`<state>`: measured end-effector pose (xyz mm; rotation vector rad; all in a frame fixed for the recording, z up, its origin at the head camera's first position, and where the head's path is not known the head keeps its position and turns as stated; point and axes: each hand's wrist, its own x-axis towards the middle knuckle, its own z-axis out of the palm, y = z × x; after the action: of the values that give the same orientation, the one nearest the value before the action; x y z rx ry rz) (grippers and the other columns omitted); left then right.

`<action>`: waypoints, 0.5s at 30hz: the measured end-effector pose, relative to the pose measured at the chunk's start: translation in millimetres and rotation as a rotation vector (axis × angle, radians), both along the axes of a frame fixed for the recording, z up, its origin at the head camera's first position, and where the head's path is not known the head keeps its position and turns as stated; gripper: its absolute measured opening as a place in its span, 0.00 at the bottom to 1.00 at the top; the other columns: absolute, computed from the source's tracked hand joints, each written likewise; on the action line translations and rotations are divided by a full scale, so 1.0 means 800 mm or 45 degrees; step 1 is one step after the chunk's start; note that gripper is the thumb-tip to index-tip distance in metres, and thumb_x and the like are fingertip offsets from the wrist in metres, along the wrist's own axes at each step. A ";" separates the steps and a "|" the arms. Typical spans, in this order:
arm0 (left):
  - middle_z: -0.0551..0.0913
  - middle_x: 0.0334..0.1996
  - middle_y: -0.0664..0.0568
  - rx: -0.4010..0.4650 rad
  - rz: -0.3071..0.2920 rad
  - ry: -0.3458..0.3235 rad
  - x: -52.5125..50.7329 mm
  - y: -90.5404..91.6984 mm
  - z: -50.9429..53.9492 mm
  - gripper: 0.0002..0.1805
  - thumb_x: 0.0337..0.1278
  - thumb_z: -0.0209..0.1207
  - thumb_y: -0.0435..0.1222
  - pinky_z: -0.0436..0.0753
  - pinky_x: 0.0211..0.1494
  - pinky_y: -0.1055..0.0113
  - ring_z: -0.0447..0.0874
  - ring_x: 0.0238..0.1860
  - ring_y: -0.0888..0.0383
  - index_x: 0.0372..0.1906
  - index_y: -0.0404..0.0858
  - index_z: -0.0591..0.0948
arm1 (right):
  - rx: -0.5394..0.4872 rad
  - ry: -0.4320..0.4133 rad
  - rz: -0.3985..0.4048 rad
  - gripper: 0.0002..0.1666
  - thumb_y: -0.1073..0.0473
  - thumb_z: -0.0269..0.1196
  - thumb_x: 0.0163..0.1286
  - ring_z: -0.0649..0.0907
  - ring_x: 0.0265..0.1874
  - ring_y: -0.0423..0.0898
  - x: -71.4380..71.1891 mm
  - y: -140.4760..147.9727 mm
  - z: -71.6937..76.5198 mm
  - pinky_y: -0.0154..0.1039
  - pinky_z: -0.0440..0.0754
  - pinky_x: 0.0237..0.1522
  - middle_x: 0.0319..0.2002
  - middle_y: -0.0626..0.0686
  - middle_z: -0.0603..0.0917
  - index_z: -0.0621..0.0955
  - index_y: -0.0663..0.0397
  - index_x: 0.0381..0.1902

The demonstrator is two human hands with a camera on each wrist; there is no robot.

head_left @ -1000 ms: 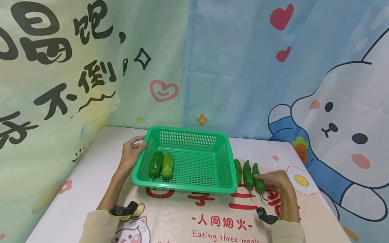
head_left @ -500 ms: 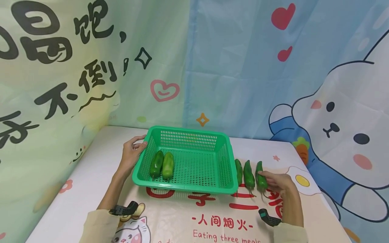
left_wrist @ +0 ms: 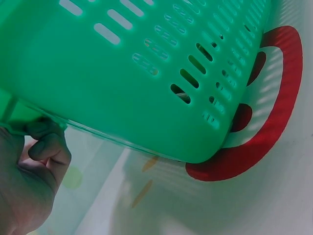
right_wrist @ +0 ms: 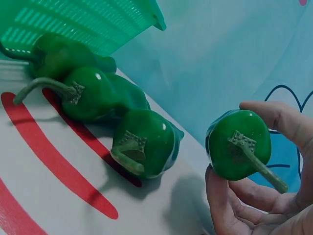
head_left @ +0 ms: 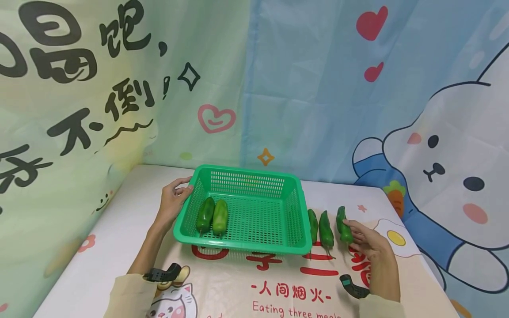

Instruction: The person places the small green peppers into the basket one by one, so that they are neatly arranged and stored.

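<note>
Black lettering (head_left: 69, 122) on the backdrop (head_left: 214, 44) includes "不倒". The left hand (head_left: 172, 201) has its grip curled on the left rim of a green plastic basket (head_left: 250, 221) holding two green peppers (head_left: 205, 215). Red print (head_left: 287, 290) on the worktop (head_left: 226, 282) reads "人间烟火". Three loose peppers (right_wrist: 102, 95) lie right of the basket; beyond, the right hand (head_left: 371, 240) pinches another green pepper (head_left: 344, 226), its grip closed to the pepper's sides.

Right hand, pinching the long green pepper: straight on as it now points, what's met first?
Likely the nearest loose glossy green pepper on the white printed table. The right hand looks raised, though, so it might pass above; depth is unclear.
</note>
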<state>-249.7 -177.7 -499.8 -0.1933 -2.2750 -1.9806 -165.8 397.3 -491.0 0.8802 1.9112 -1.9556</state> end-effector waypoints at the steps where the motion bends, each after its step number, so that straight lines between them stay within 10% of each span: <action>1: 0.92 0.41 0.29 -0.001 -0.001 0.000 0.000 0.000 0.000 0.23 0.85 0.58 0.37 0.91 0.32 0.71 0.92 0.28 0.63 0.74 0.29 0.77 | -0.009 -0.002 -0.006 0.46 0.39 0.72 0.75 0.77 0.53 0.45 0.000 -0.001 0.000 0.34 0.92 0.44 0.49 0.48 0.79 0.68 0.61 0.76; 11: 0.92 0.41 0.29 -0.002 -0.004 0.002 0.001 0.000 0.000 0.24 0.85 0.57 0.37 0.91 0.32 0.71 0.92 0.27 0.63 0.75 0.29 0.76 | -0.031 0.023 -0.039 0.16 0.39 0.72 0.74 0.80 0.48 0.43 0.003 -0.009 0.003 0.32 0.90 0.44 0.41 0.43 0.82 0.86 0.43 0.40; 15: 0.91 0.42 0.28 -0.002 -0.009 0.002 0.001 0.000 0.000 0.24 0.86 0.57 0.36 0.91 0.32 0.71 0.92 0.27 0.63 0.75 0.29 0.76 | -0.025 0.023 -0.037 0.19 0.39 0.72 0.74 0.80 0.47 0.42 0.003 -0.010 0.003 0.32 0.91 0.43 0.42 0.43 0.82 0.85 0.46 0.45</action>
<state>-249.2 -177.3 -499.9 -0.2033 -2.2781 -1.9812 -163.4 389.4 -488.8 0.8930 1.8955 -2.0024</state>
